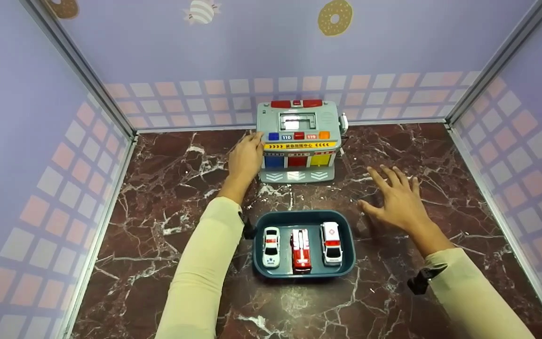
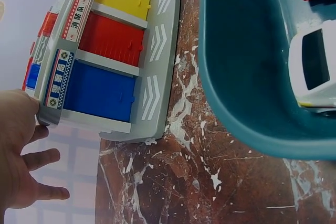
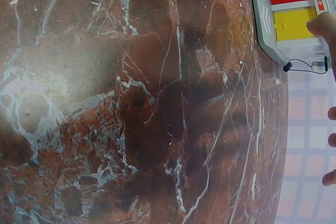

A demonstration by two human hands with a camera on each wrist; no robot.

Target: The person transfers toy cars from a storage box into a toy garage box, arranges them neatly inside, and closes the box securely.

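Observation:
A grey toy rescue station point(image 1: 298, 127) with blue, red and yellow doors stands near the back wall. My left hand point(image 1: 246, 157) is at its left side, the fingertips at the upper front corner. In the left wrist view the thumb point(image 2: 21, 106) touches that corner and the other fingers spread out beyond the side. My right hand point(image 1: 399, 202) is to the right, over the table, fingers spread and holding nothing. Between the forearms sits a teal tray point(image 1: 352, 249) carrying a white police car point(image 1: 271, 247), a red fire truck point(image 1: 301, 252) and a white ambulance point(image 1: 331, 245).
Purple patterned panels point(image 1: 271, 52) enclose the back and both sides of the dark red marbled table point(image 1: 158, 226). On the station's right side hangs a white piece point(image 1: 344, 123) with a thin black cord point(image 3: 307, 71).

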